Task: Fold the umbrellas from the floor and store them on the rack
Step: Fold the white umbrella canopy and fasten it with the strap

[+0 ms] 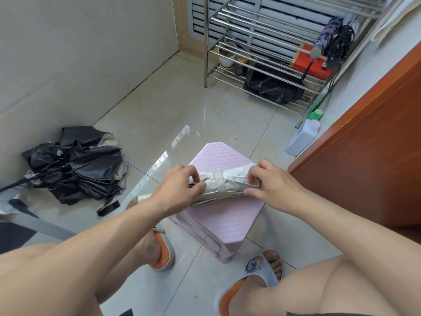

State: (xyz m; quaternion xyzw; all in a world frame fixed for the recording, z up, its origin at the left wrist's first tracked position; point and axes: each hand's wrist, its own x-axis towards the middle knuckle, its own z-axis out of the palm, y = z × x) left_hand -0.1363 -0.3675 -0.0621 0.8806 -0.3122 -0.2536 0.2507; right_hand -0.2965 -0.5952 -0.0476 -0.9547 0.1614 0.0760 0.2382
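Head view: a person's left hand (pixel 182 190) and right hand (pixel 271 187) pinch each end of a rolled beige umbrella (pixel 224 184) lying strapped on a pink stool (pixel 224 221). A black umbrella (pixel 75 165) lies unfolded, seemingly, on the floor; the rack (pixel 268 45) stands beyond.

Place: a home's tiled utility corner
Signs: steel rack (pixel 262 53) holding household items, detergent bottle (pixel 303 137) on glossy floor (pixel 182 115), plastic stool (pixel 223 215)
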